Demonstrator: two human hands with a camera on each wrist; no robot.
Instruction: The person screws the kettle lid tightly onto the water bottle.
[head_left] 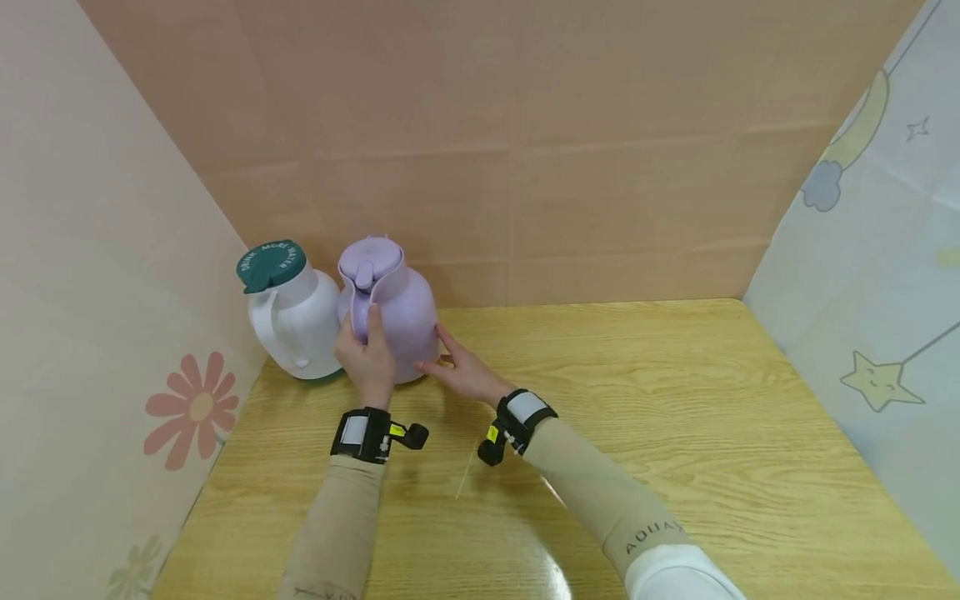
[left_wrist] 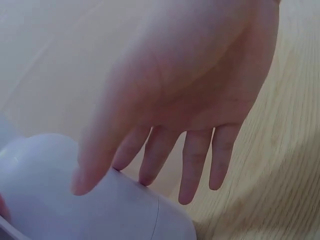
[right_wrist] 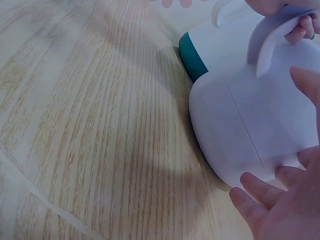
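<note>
While the head view shows the whole lilac jug (head_left: 390, 312) standing upright at the far left of the wooden table (head_left: 637, 417), close to the back wall, the wrist views give only parts of it. It has a rounded, smooth plastic belly, a narrower neck and a closed lid with a thumb lever on top; what is inside cannot be seen. The left hand (head_left: 365, 354) has its fingers curled round the jug's handle, on the side facing the person. The right wrist view confirms this, with fingertips (right_wrist: 298, 30) hooked through the curved handle, and it also shows a thin seam running down the jug's body (right_wrist: 250, 125). The left wrist view is blurred and hardly shows the grip: a palm (left_wrist: 195, 90) with straight fingers hangs over the pale curved shell.

The right hand (head_left: 461, 367) lies open against the lower right side of the jug, fingers straight and touching the belly near its base.

Just beside the lilac jug, on its left and touching or nearly touching it, stands a white jug (head_left: 296, 321) with a dark green lid (head_left: 272, 264) bearing raised lettering; only the right wrist view shows its green base band (right_wrist: 192, 60). The table has a glossy, pale wood grain. Black wrist straps (head_left: 363, 435) sit on both beige sleeves.
</note>
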